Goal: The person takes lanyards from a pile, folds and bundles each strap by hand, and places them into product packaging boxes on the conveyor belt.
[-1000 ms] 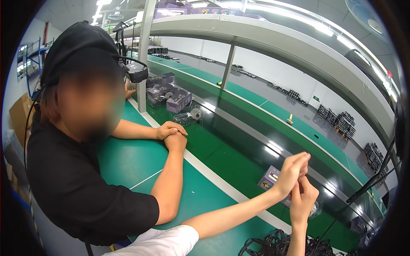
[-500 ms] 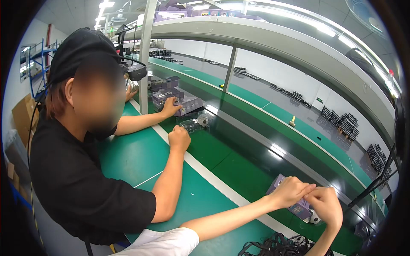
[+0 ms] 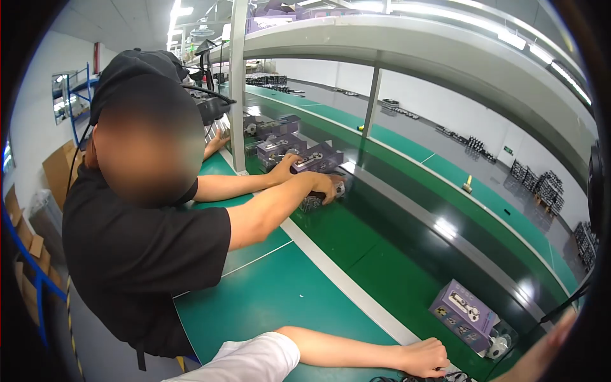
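My left hand is low in the view with its fingers curled down beside a heap of black straps; what it holds, if anything, is hidden. At the right edge my right hand is blurred, and its fingers cannot be made out. Between and beyond my hands, a purple printed box lies on the green belt. A small black-and-white ball in clear plastic sits at the box's near end. Neither hand touches the box.
At the left a co-worker in a black cap and shirt reaches to more purple boxes on the belt. A metal post stands near them. A grey shelf runs overhead. The green table borders the belt.
My hands have come off the purple box and moved apart, the left down to the straps, the right to the edge. The co-worker's nearer hand has reached forward. The view has shifted.
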{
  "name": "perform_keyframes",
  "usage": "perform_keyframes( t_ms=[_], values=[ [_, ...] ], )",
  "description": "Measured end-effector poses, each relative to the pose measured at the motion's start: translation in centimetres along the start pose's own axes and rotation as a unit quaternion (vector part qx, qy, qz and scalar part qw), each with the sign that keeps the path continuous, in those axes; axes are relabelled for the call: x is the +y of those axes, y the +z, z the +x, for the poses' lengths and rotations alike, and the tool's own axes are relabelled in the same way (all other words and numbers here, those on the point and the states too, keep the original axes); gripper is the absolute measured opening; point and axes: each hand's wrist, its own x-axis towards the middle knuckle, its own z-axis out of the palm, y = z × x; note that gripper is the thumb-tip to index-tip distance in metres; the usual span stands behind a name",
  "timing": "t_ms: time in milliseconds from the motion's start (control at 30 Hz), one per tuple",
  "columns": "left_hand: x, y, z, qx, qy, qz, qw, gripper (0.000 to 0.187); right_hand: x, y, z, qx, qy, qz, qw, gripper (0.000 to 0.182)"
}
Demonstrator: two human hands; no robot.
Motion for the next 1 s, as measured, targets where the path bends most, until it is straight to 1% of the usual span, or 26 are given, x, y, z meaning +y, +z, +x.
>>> perform_keyframes(
  t_ms=[33, 67, 100, 133, 167, 200, 267, 367, 533, 733, 867, 967, 1000],
  values=[
    [-0.3, 0.4, 0.0, 0.017, -0.003, 0.004, 1.000, 0.038, -0.8, 1.8, 1.2, -0.020, -0.022, -0.020, 0.999, 0.043],
    [-0.5, 0.8, -0.4, 0.030, -0.005, 0.004, 1.000, 0.038, -0.9, 4.6, 1.5, 0.070, -0.053, -0.020, 0.996, 0.040],
    [-0.5, 0.5, -0.6, 0.021, -0.003, 0.000, 1.000, 0.039, -1.0, 7.3, 1.9, 0.160, -0.081, -0.026, 0.983, 0.038],
    [-0.6, 0.0, -1.0, 0.032, 0.006, 0.001, 0.999, 0.042, -0.6, 9.4, 2.2, 0.200, -0.087, 0.015, 0.976, 0.038],
    [-0.5, -0.7, -1.0, 0.018, 0.017, -0.009, 1.000, 0.043, -0.3, 10.4, 2.1, 0.211, -0.085, 0.072, 0.971, 0.038],
    [-0.4, -1.6, -0.8, 0.005, 0.030, -0.018, 0.999, 0.045, 0.2, 11.4, 2.0, 0.217, -0.082, 0.125, 0.965, 0.038],
    [-0.4, -2.3, -0.9, 0.004, 0.029, -0.021, 0.999, 0.043, 0.9, 12.5, 1.8, 0.233, -0.078, 0.189, 0.951, 0.037],
    [-0.9, -2.7, -1.4, 0.005, 0.020, -0.020, 1.000, 0.043, 1.5, 13.6, 1.7, 0.250, -0.076, 0.234, 0.937, 0.037],
    [-2.0, -3.4, -2.1, 0.006, 0.031, -0.028, 0.999, 0.040, 2.7, 14.6, 1.6, 0.260, -0.077, 0.261, 0.926, 0.036],
    [-2.1, -5.7, -3.2, -0.019, 0.030, -0.046, 0.998, 0.037, 3.5, 15.9, 2.3, 0.268, -0.081, 0.273, 0.920, 0.035],
    [-2.4, -6.7, -3.8, -0.017, 0.021, -0.048, 0.998, 0.040, 3.9, 16.6, 2.6, 0.271, -0.086, 0.279, 0.917, 0.034],
    [-2.5, -7.3, -4.2, 0.000, 0.031, -0.058, 0.998, 0.043, 4.2, 17.2, 2.8, 0.274, -0.089, 0.284, 0.914, 0.033],
    [-2.5, -7.8, -4.3, 0.005, 0.032, -0.062, 0.998, 0.041, 4.3, 17.4, 2.9, 0.276, -0.091, 0.287, 0.913, 0.033]
  ],
)
